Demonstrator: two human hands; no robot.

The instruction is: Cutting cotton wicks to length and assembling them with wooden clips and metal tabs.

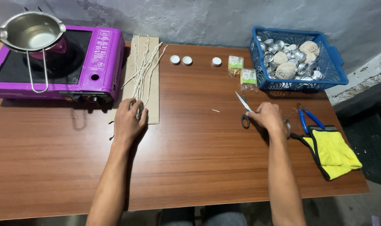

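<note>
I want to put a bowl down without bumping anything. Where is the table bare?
Bare: the near table in front of both hands, and the middle between the left hand and scissors. Crowded: the far edge by the stove and basket, and the right by the yellow cloth.

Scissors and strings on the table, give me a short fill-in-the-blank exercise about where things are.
1. The right hand rests on the ____ on the table.
2. The left hand touches the white ____ on the cardboard.
3. The metal pot sits on a ____ stove.
4. The metal cups lie in a ____ basket.

Missing words: scissors; strings; purple; blue
</note>
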